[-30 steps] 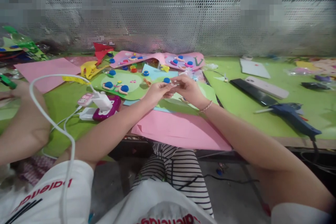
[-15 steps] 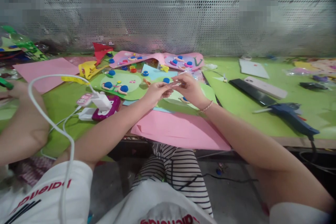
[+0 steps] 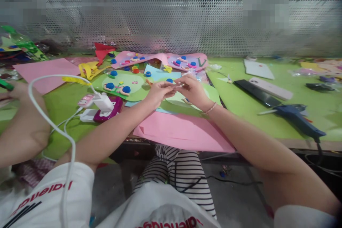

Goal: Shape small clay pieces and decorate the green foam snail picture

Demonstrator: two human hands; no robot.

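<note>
My left hand (image 3: 159, 94) and my right hand (image 3: 192, 91) meet fingertip to fingertip at the centre. Both are closed in a pinch, and whatever is between the fingers is too small to make out. Beneath them lies a light green cutout sheet (image 3: 139, 91) bearing several blue-topped clay figures, one blue ball (image 3: 169, 81) just behind my fingers. A light blue sheet (image 3: 157, 73) and a pink decorated cutout (image 3: 157, 57) lie behind. Pink paper (image 3: 181, 130) lies nearest my body, below my wrists.
Left of my arms are a purple power strip (image 3: 116, 105) with white plugs, a looping white cable (image 3: 49, 121) and another person's hand (image 3: 22, 92). At right lie two phones (image 3: 271, 88), a blue glue gun (image 3: 298, 119) and a white sheet (image 3: 258, 69). Metal mesh (image 3: 171, 10) stands behind.
My fingers have shifted slightly, with the left ones a little higher and straighter against the right. Both hands remain together over the green sheet.
</note>
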